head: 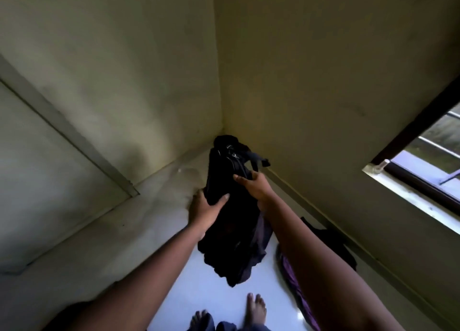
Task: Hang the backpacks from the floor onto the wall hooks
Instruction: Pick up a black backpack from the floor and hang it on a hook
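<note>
A black backpack (231, 221) hangs in the air over the floor, in front of the room's corner. My left hand (205, 207) grips its left side, fingers wrapped around the fabric. My right hand (256, 187) holds its upper right part, near the zip and a dangling strap. A second bag (333, 241), dark with a purple part, lies on the floor by the right wall, partly hidden behind my right forearm. No wall hook shows in this view.
Two yellowish walls meet in the corner (221, 121) straight ahead. A window (428, 166) with metal bars and a white sill opens in the right wall. A raised ledge (99, 221) runs along the left wall. My bare feet (254, 310) stand on the glossy white floor.
</note>
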`<move>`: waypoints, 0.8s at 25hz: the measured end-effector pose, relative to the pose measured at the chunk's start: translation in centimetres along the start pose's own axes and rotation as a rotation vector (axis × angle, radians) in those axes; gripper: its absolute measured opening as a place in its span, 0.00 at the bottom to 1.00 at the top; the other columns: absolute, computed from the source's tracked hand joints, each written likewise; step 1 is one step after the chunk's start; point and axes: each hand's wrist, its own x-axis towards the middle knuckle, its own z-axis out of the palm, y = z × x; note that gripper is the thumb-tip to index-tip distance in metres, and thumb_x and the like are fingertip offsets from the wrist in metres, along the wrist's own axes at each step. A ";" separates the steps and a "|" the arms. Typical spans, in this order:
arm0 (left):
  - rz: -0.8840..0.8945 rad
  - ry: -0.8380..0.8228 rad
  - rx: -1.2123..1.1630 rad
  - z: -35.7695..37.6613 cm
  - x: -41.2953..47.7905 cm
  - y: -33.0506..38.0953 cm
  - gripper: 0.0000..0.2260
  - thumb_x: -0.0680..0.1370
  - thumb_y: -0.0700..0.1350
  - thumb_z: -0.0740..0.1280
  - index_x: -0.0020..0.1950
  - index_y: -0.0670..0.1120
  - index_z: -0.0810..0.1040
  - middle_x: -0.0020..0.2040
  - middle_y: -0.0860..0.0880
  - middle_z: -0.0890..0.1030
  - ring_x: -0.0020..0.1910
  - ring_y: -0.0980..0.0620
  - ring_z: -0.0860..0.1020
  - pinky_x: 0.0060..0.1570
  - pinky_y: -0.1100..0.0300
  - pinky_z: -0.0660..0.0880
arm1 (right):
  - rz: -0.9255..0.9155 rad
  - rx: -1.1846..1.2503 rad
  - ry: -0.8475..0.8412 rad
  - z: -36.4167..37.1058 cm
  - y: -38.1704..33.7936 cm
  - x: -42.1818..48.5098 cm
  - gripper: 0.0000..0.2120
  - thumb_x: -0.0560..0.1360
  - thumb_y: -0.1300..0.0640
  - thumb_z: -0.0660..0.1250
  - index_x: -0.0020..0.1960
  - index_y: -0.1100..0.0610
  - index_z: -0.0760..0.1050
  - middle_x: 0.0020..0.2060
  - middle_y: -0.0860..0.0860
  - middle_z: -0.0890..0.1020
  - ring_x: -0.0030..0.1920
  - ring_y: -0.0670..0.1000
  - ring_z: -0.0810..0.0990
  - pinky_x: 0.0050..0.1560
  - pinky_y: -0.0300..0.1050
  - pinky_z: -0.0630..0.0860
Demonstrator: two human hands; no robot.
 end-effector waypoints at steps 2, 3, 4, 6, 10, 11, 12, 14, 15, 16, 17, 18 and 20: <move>0.018 0.121 0.101 -1.9 0.1 -1.5 0.22 0.75 0.56 0.65 0.59 0.39 0.74 0.57 0.41 0.80 0.56 0.40 0.78 0.50 0.53 0.74 | 0.023 0.145 -0.037 1.5 -0.1 -1.1 0.16 0.75 0.58 0.67 0.61 0.64 0.74 0.51 0.57 0.81 0.46 0.54 0.81 0.50 0.46 0.78; 0.027 0.138 0.073 -2.8 0.6 -1.4 0.21 0.77 0.54 0.63 0.57 0.37 0.76 0.55 0.38 0.81 0.55 0.39 0.78 0.48 0.53 0.73 | 0.022 0.179 -0.031 1.7 -0.3 -1.5 0.17 0.75 0.58 0.67 0.61 0.63 0.74 0.53 0.58 0.81 0.48 0.55 0.81 0.50 0.46 0.78; 0.009 0.131 -0.030 -3.9 1.4 -0.8 0.21 0.78 0.53 0.61 0.56 0.35 0.77 0.55 0.36 0.81 0.55 0.38 0.78 0.47 0.52 0.74 | 0.005 0.148 -0.005 2.1 -0.6 -1.6 0.17 0.75 0.56 0.67 0.60 0.63 0.74 0.56 0.59 0.81 0.50 0.56 0.81 0.51 0.46 0.77; -0.055 0.104 -0.256 -5.8 3.3 0.5 0.21 0.78 0.51 0.61 0.58 0.33 0.75 0.58 0.34 0.79 0.57 0.38 0.78 0.53 0.49 0.75 | -0.043 -0.246 -0.009 3.1 -1.6 -2.1 0.19 0.76 0.52 0.65 0.61 0.63 0.73 0.60 0.61 0.79 0.56 0.58 0.79 0.52 0.45 0.74; -0.151 -0.007 -0.389 -7.4 4.7 2.8 0.21 0.77 0.48 0.64 0.64 0.35 0.70 0.61 0.37 0.77 0.58 0.40 0.77 0.58 0.48 0.75 | -0.263 -0.967 -0.052 6.6 -2.7 -5.8 0.22 0.79 0.49 0.58 0.69 0.58 0.67 0.66 0.57 0.74 0.64 0.59 0.74 0.59 0.48 0.71; -0.155 -0.030 -0.396 -7.7 4.6 3.1 0.20 0.77 0.46 0.64 0.64 0.35 0.70 0.58 0.39 0.77 0.55 0.42 0.77 0.55 0.51 0.75 | -0.346 -0.891 -0.040 7.0 -2.4 -7.3 0.21 0.79 0.48 0.58 0.68 0.56 0.69 0.66 0.56 0.75 0.63 0.58 0.75 0.59 0.47 0.72; -0.154 -0.051 -0.392 -8.0 4.5 3.3 0.19 0.78 0.45 0.63 0.64 0.35 0.70 0.54 0.41 0.75 0.52 0.44 0.76 0.51 0.53 0.73 | -0.400 -0.812 -0.060 7.1 -1.8 -8.5 0.20 0.79 0.47 0.58 0.67 0.55 0.71 0.64 0.54 0.77 0.62 0.56 0.76 0.59 0.46 0.72; -0.159 -0.062 -0.389 -8.6 4.1 3.2 0.14 0.78 0.43 0.61 0.60 0.35 0.72 0.51 0.43 0.72 0.47 0.47 0.73 0.47 0.57 0.69 | -0.351 -0.806 -0.172 7.7 -0.2 -10.6 0.25 0.75 0.40 0.61 0.67 0.53 0.71 0.60 0.54 0.80 0.59 0.54 0.78 0.56 0.44 0.73; -0.162 -0.057 -0.403 -8.8 3.9 3.2 0.09 0.78 0.42 0.61 0.52 0.36 0.74 0.49 0.43 0.72 0.43 0.47 0.73 0.46 0.57 0.69 | -0.315 -0.850 -0.172 8.0 0.3 -11.0 0.27 0.72 0.37 0.63 0.64 0.52 0.73 0.54 0.54 0.82 0.55 0.54 0.80 0.51 0.45 0.73; -0.163 -0.049 -0.426 -9.1 3.2 3.3 0.07 0.78 0.41 0.60 0.44 0.38 0.73 0.47 0.42 0.73 0.38 0.47 0.73 0.44 0.57 0.70 | -0.301 -0.890 -0.125 8.5 0.8 -10.5 0.25 0.70 0.35 0.65 0.57 0.52 0.76 0.46 0.53 0.82 0.48 0.54 0.80 0.45 0.44 0.71; -0.169 -0.036 -0.459 -9.3 2.7 3.3 0.08 0.78 0.40 0.60 0.41 0.39 0.73 0.47 0.41 0.75 0.37 0.46 0.73 0.44 0.56 0.72 | -0.292 -0.897 -0.075 9.1 0.9 -10.2 0.21 0.69 0.35 0.65 0.45 0.53 0.77 0.37 0.52 0.79 0.41 0.53 0.78 0.39 0.43 0.69; -0.175 -0.044 -0.502 -9.6 2.6 3.4 0.07 0.78 0.40 0.60 0.44 0.39 0.74 0.49 0.39 0.77 0.40 0.45 0.75 0.48 0.54 0.74 | -0.281 -0.874 -0.041 9.8 1.0 -9.3 0.19 0.70 0.37 0.66 0.36 0.53 0.72 0.33 0.51 0.76 0.37 0.52 0.75 0.35 0.43 0.66; -0.190 -0.123 -0.621 -10.0 2.6 3.1 0.11 0.79 0.42 0.61 0.57 0.38 0.75 0.56 0.40 0.77 0.52 0.46 0.77 0.57 0.51 0.73 | -0.231 -0.756 -0.027 11.0 0.9 -8.1 0.20 0.73 0.43 0.67 0.31 0.55 0.66 0.33 0.54 0.74 0.35 0.52 0.73 0.34 0.44 0.65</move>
